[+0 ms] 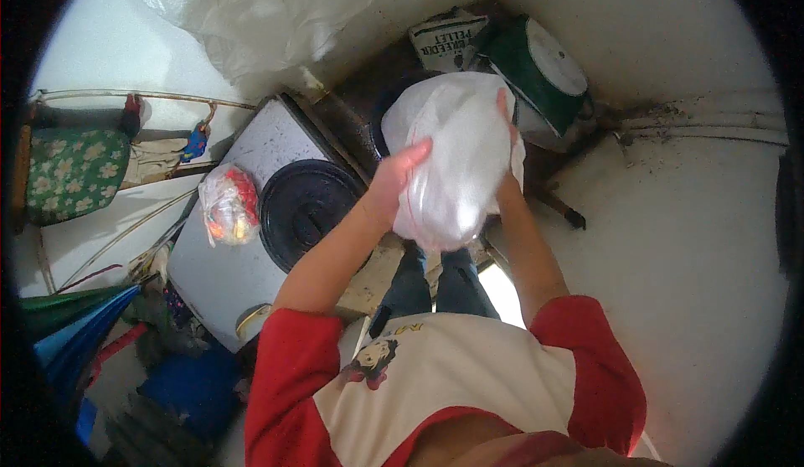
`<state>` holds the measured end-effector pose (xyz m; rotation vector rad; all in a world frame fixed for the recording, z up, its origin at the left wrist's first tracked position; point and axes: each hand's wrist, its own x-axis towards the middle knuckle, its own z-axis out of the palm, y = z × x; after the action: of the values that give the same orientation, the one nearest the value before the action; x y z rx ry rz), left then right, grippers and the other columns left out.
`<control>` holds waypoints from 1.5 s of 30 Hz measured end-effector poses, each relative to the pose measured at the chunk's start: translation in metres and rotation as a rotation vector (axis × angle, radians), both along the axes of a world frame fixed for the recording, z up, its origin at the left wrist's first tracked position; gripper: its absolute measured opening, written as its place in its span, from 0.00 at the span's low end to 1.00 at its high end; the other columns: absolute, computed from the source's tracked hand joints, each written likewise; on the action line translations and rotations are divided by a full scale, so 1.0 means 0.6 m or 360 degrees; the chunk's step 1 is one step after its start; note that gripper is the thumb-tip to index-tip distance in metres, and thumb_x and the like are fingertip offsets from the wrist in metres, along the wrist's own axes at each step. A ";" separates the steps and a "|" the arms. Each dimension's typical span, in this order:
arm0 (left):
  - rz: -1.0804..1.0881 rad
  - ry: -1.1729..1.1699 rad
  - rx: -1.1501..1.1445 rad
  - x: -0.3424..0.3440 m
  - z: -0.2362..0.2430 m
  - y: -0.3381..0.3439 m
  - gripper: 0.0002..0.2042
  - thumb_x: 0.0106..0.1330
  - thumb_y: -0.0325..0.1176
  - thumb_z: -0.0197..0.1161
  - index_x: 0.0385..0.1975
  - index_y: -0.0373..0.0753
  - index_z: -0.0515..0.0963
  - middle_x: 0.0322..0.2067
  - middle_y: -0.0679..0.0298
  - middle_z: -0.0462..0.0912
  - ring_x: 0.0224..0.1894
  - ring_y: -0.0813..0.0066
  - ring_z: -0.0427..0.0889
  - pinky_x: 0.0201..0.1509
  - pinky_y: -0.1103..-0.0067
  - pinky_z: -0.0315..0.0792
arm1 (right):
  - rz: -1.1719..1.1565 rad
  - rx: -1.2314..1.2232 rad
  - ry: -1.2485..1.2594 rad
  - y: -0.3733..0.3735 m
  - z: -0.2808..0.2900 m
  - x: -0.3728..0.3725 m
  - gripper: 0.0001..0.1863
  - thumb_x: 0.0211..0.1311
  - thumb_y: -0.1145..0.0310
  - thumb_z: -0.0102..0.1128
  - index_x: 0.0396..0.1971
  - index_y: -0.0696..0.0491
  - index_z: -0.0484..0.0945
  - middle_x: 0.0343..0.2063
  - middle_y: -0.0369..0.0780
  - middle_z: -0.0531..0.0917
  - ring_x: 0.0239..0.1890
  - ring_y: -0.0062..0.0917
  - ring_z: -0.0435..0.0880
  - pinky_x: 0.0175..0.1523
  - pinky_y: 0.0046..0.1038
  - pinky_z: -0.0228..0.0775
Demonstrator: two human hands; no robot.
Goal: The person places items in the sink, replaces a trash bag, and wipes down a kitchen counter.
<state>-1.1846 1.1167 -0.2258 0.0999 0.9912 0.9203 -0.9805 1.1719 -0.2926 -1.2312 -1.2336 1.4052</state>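
White plastic bag (456, 161) hangs between my hands: left fingers (406, 161) pressed flat on its side, right fingers (505, 107) curled around its far edge.

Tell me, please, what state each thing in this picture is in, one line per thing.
White plastic bag: lifted, gripped on both sides.
Left hand: closed on the bag.
Right hand: pressed against the bag.
Round black lid: lying flat, shut.
Small clear bag: knotted, full.
Green bucket: tilted, lidded.
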 end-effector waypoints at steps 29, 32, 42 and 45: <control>0.0188 0.0070 0.0070 -0.170 -0.141 0.073 0.19 0.61 0.36 0.50 0.47 0.30 0.73 0.42 0.50 0.79 0.47 0.60 0.78 0.54 0.66 0.71 | -0.0827 -0.0279 0.1471 0.035 -0.031 0.075 0.28 0.67 0.49 0.45 0.57 0.56 0.67 0.54 0.43 0.74 0.54 0.38 0.74 0.59 0.42 0.65; 0.0045 -0.0378 0.0212 -0.062 -0.120 0.041 0.21 0.64 0.39 0.45 0.49 0.29 0.71 0.46 0.52 0.78 0.48 0.59 0.78 0.55 0.65 0.71 | -0.0892 -0.0466 0.1078 -0.007 -0.169 0.039 0.27 0.67 0.49 0.46 0.55 0.55 0.69 0.51 0.41 0.76 0.51 0.35 0.76 0.56 0.39 0.68; 0.0811 -0.0458 0.0802 -0.146 -0.105 0.012 0.23 0.69 0.45 0.41 0.50 0.32 0.73 0.48 0.53 0.78 0.49 0.55 0.77 0.57 0.63 0.69 | -0.0372 -0.1025 0.1344 -0.086 -0.253 0.218 0.35 0.64 0.40 0.43 0.61 0.52 0.63 0.56 0.43 0.73 0.56 0.39 0.73 0.58 0.46 0.66; 0.0693 -0.0750 0.0850 -0.156 -0.172 0.015 0.22 0.69 0.46 0.44 0.50 0.33 0.73 0.47 0.54 0.79 0.49 0.56 0.77 0.56 0.64 0.69 | -0.0494 -0.1226 0.1169 -0.088 -0.276 0.253 0.37 0.62 0.39 0.46 0.61 0.54 0.63 0.55 0.44 0.73 0.55 0.41 0.74 0.58 0.45 0.66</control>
<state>-1.2780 1.1255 -0.3293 0.1103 0.3107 1.5133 -0.8285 1.1193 -0.4583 -1.1304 0.0247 1.9067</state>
